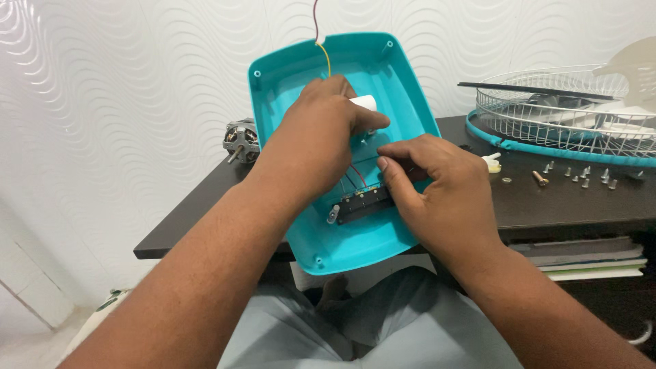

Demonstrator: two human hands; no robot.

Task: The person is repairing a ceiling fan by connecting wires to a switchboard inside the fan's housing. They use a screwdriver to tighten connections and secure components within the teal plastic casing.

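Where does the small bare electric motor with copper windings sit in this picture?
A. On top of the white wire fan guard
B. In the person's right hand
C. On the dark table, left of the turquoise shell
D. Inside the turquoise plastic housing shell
C: the small bare electric motor rests on the dark table, left of the turquoise plastic housing shell, apart from both hands and the white wire fan guard.

A dark table (547, 205) stands against a white wave-patterned wall (123, 102).
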